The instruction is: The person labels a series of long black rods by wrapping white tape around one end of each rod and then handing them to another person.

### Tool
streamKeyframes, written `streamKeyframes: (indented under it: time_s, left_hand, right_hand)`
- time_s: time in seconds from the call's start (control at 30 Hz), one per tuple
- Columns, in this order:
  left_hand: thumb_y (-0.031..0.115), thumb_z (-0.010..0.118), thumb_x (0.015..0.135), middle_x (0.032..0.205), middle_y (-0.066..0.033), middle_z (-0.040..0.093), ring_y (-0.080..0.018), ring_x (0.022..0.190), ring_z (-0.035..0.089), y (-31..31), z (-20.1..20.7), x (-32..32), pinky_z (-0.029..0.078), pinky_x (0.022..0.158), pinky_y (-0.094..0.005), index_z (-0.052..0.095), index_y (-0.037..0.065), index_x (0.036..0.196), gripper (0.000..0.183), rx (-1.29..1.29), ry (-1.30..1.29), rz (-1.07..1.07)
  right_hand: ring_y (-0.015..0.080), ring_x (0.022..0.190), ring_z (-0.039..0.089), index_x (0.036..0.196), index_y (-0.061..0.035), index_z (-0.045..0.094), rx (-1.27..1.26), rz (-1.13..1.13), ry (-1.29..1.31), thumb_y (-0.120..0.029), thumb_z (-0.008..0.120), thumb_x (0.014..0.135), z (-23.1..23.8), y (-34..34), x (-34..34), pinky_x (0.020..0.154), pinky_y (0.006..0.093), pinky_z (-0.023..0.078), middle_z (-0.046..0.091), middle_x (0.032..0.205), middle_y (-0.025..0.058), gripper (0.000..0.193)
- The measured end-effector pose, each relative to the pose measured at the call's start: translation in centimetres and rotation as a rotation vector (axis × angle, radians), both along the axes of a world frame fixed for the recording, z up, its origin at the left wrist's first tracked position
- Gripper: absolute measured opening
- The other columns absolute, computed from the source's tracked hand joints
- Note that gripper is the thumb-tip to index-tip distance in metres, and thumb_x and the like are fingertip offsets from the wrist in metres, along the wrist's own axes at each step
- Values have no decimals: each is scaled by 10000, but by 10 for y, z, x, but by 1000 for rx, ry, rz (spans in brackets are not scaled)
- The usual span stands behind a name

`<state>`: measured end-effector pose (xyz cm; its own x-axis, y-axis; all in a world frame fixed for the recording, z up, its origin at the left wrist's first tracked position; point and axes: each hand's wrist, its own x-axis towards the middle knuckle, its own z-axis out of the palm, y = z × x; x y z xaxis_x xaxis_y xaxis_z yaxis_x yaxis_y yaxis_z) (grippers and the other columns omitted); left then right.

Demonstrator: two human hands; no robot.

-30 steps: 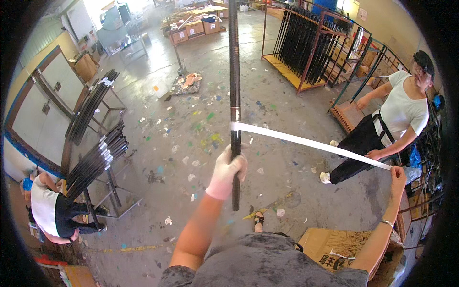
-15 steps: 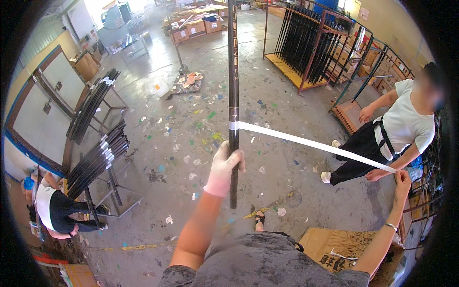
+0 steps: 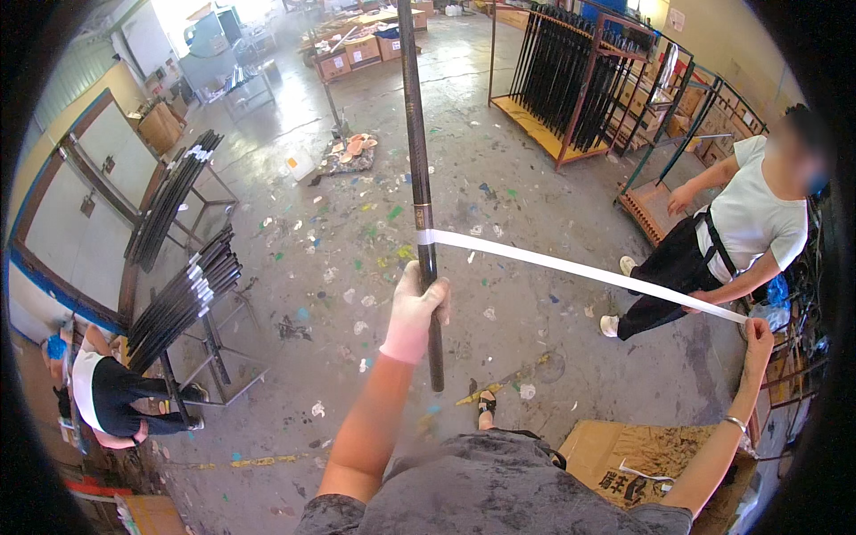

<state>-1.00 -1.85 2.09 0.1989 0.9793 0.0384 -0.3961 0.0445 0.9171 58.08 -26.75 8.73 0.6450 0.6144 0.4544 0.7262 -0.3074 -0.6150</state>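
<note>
My left hand (image 3: 417,308), in a pale glove, is closed around the lower part of a long black pole (image 3: 414,125). The pole leans slightly left toward its top, and its upper end runs out of view. Just above that hand, a band of white tape (image 3: 535,255) wraps the pole and stretches in a taut strip to the right. My bare right hand (image 3: 758,341), arm held far out, pinches the strip's other end. A bracelet circles that wrist.
At right stands a person (image 3: 758,205) close behind the strip. Another person (image 3: 111,383) bends beside black poles (image 3: 178,303) on a stand at left. A rack of black poles (image 3: 566,85) is at the back right. An open cardboard box (image 3: 588,446) lies below my right arm; scraps litter the floor.
The pole's top has tilted left, and its printed marking has turned partly away. My right hand has moved slightly right with the tape end. The person at right has shifted a little.
</note>
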Motion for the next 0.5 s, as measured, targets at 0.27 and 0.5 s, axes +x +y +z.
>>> streamKeyframes:
  time_s: [0.27,0.5]
  left_hand:
    - [150,466,921,639,-19,473,-103,488,450,6,-8,-5,386,464,-239,472,15,987,151,-34,8,31]
    - [109,493,900,660,-24,477,-107,520,472,6,-5,-10,405,480,-249,447,22,954,112,-94,-71,-45]
  right_hand:
    - [75,687,415,802,-14,571,-23,42,12,-155,589,890,-4,-11,18,644,211,349,482,713,-38,168]
    - [69,684,409,794,-16,569,-20,51,-21,-145,588,889,-6,-19,26,637,209,340,476,713,-44,161]
